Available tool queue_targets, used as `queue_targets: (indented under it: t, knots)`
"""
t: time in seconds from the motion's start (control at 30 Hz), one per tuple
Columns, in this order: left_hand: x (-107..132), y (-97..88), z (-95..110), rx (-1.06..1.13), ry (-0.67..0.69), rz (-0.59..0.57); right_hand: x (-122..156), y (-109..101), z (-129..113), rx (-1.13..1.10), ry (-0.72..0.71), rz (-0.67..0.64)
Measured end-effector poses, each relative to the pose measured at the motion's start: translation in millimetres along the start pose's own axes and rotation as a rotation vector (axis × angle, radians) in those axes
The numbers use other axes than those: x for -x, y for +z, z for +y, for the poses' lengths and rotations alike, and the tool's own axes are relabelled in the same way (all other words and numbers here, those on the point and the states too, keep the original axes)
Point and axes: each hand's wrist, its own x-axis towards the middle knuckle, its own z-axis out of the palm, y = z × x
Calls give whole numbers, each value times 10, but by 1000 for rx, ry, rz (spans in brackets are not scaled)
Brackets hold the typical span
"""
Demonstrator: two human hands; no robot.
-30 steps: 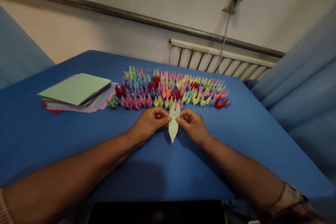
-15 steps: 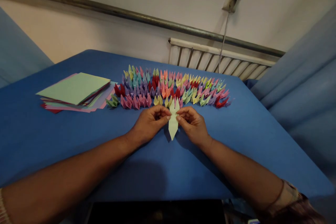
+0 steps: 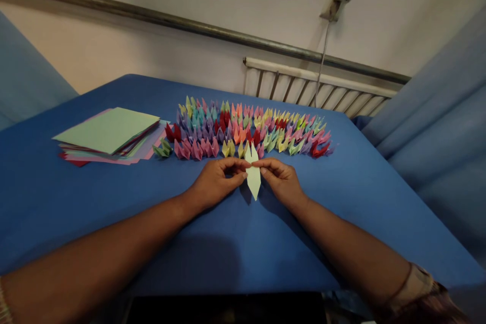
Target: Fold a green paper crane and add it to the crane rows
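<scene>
A pale green folded paper (image 3: 253,181) is held upright between my two hands, in front of the rows of paper cranes. It has two narrow points at the top and one broad point at the bottom. My left hand (image 3: 217,180) pinches its left edge between thumb and fingers. On the other edge, my right hand (image 3: 281,180) grips with thumb and index finger. Both index fingers lie across the front, their tips almost meeting at the paper's middle. Just behind stand many folded paper cranes (image 3: 240,134) in pink, red, yellow, purple, blue and green.
A stack of coloured square paper sheets (image 3: 114,131) lies on the left of the blue-covered table (image 3: 182,258). Behind the table are a white radiator (image 3: 292,78), a metal rail (image 3: 190,23) and a wall socket with a cord (image 3: 336,2). A blue curtain (image 3: 440,131) hangs at right.
Both index fingers have moved inward across the front of the folded paper. Its lower point has swung slightly to the right.
</scene>
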Motion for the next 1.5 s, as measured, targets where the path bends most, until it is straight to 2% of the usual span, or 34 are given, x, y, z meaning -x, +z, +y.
queue_targets:
  t: [0.2, 0.37, 0.6, 0.77, 0.9, 1.03, 1.1, 1.23, 1.5]
  knots:
    - [-5, -19, 18, 16, -5, -33, -8, 32, 7, -128, 58, -16]
    - [-6, -25, 2, 61, -31, -38, -1, 55, -19, -93, 48, -9]
    - [21, 21, 23, 78, -55, 83, 30, 104, 33, -43, 66, 55]
    - [34, 23, 66, 80, -73, 97, 43, 135, -7, -47, 58, 82]
    - [32, 34, 85, 167, -116, 125, 53, 162, -55, -15, 27, 91]
    - [36, 59, 95, 255, -145, 165, 41, 195, -80, -137, 77, 105]
    - [37, 66, 92, 303, -157, 176, 32, 198, -85, -199, 140, 64]
    - [37, 72, 72, 351, -182, 127, 34, 178, -105, -145, 187, -8]
    - [37, 46, 82, 225, -120, 44, 78, 184, -164, -121, 172, -32]
